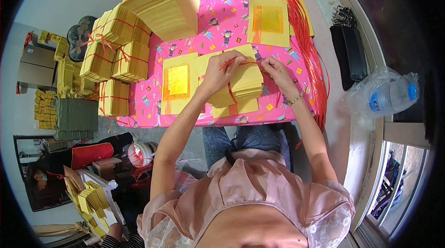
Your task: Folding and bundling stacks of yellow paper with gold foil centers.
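A thick stack of yellow paper sheets (238, 79) lies in front of me on the pink patterned tablecloth (181, 46). Red plastic string (250, 63) runs over its top, and a strand goes down its near side. My left hand (225, 67) rests above the stack, its fingers closed on the string. Just off the stack's right side, my right hand (276, 72) pinches the same string between thumb and fingers. Left of the stack lies a flat yellow sheet (181, 102) with a smaller gold-coloured piece on it.
Tied paper bundles (113, 55) are piled at the left, beside a tall loose stack (160, 7). Long red strands (315, 69) hang over the table's right edge. A bagged plastic bottle (382, 97) sits on the right ledge. At lower left, another person (39, 178) is near more yellow paper.
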A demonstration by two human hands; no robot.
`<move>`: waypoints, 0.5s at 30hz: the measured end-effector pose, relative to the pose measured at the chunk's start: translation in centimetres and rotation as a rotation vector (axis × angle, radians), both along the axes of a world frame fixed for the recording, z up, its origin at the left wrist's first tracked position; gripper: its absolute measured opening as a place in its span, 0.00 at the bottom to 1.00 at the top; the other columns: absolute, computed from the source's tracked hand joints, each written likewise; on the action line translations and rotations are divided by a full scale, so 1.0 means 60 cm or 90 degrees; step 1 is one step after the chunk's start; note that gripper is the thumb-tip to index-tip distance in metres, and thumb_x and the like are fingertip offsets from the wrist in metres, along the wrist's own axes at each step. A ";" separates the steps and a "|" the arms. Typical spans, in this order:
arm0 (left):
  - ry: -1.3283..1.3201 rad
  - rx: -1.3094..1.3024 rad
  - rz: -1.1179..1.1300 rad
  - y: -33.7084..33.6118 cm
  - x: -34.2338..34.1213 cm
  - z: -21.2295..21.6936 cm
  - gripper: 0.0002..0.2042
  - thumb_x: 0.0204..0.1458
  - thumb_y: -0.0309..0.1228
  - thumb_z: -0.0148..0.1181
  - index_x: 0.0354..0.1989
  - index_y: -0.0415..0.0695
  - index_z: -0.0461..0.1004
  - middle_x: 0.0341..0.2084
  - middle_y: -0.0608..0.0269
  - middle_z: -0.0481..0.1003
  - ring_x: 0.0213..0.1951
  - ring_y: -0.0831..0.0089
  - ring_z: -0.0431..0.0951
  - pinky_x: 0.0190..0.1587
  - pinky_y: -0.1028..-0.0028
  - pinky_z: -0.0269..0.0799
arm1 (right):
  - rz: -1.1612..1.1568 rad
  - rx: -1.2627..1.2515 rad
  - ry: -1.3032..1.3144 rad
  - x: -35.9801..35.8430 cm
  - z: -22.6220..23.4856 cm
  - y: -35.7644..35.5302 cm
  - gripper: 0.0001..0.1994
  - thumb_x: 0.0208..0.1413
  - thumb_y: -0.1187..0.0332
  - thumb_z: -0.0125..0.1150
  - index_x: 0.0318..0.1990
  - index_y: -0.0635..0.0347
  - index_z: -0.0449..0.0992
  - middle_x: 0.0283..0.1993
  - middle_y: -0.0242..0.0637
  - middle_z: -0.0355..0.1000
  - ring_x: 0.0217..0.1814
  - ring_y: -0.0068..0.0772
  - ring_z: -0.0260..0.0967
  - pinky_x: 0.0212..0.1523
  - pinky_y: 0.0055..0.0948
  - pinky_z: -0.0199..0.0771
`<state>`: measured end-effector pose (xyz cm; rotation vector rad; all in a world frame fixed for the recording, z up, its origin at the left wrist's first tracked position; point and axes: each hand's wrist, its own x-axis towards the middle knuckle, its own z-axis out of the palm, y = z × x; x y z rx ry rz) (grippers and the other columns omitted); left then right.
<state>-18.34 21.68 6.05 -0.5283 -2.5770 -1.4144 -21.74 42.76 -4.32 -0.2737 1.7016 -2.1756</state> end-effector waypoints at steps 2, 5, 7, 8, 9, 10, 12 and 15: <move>-0.063 0.090 -0.023 0.000 -0.006 -0.003 0.07 0.60 0.28 0.54 0.37 0.37 0.76 0.28 0.54 0.78 0.31 0.61 0.79 0.37 0.71 0.73 | -0.007 -0.004 0.002 0.000 -0.003 -0.005 0.09 0.65 0.67 0.54 0.31 0.57 0.72 0.27 0.16 0.61 0.30 0.08 0.54 0.30 0.15 0.55; -0.071 0.052 -0.069 0.018 -0.016 0.010 0.07 0.61 0.28 0.52 0.35 0.37 0.74 0.26 0.55 0.78 0.31 0.62 0.79 0.38 0.71 0.73 | 0.010 0.016 0.068 -0.009 -0.012 -0.002 0.09 0.65 0.66 0.54 0.32 0.57 0.72 0.27 0.17 0.61 0.30 0.09 0.54 0.30 0.16 0.55; -0.067 0.032 -0.083 0.031 -0.023 0.009 0.08 0.63 0.28 0.50 0.35 0.36 0.73 0.27 0.59 0.76 0.33 0.70 0.77 0.40 0.74 0.71 | 0.000 0.074 0.107 -0.011 -0.019 0.002 0.07 0.65 0.63 0.54 0.36 0.53 0.72 0.27 0.16 0.63 0.25 0.08 0.53 0.24 0.14 0.49; -0.062 0.013 -0.105 0.037 -0.025 0.008 0.10 0.65 0.28 0.47 0.35 0.35 0.71 0.28 0.64 0.74 0.35 0.79 0.74 0.43 0.77 0.70 | 0.009 0.071 0.108 -0.008 -0.018 -0.001 0.07 0.65 0.63 0.54 0.36 0.53 0.72 0.27 0.16 0.63 0.25 0.08 0.53 0.24 0.14 0.49; -0.083 0.083 -0.117 0.038 -0.025 -0.002 0.10 0.65 0.28 0.47 0.34 0.36 0.70 0.27 0.63 0.74 0.34 0.78 0.74 0.42 0.76 0.70 | 0.020 0.038 0.025 -0.001 0.001 -0.005 0.08 0.65 0.64 0.54 0.34 0.55 0.72 0.27 0.17 0.62 0.26 0.08 0.54 0.26 0.14 0.52; -0.081 0.083 -0.111 0.041 -0.026 -0.002 0.10 0.65 0.28 0.47 0.34 0.36 0.70 0.27 0.63 0.74 0.34 0.78 0.74 0.42 0.76 0.70 | 0.023 0.009 -0.061 0.005 0.014 -0.004 0.09 0.65 0.65 0.54 0.32 0.57 0.72 0.26 0.17 0.61 0.28 0.09 0.54 0.28 0.15 0.54; -0.151 0.147 -0.127 0.045 -0.027 0.004 0.09 0.64 0.29 0.47 0.34 0.36 0.69 0.26 0.62 0.74 0.33 0.78 0.74 0.41 0.75 0.71 | -0.006 0.005 -0.041 0.006 0.020 -0.007 0.10 0.65 0.64 0.54 0.32 0.56 0.71 0.25 0.17 0.60 0.26 0.08 0.53 0.25 0.15 0.52; -0.096 0.061 -0.090 0.045 -0.032 0.013 0.10 0.64 0.30 0.49 0.33 0.35 0.71 0.24 0.63 0.74 0.32 0.78 0.76 0.38 0.75 0.72 | 0.011 0.018 -0.022 -0.001 0.017 0.008 0.10 0.65 0.64 0.54 0.32 0.56 0.71 0.25 0.17 0.60 0.25 0.09 0.51 0.25 0.16 0.50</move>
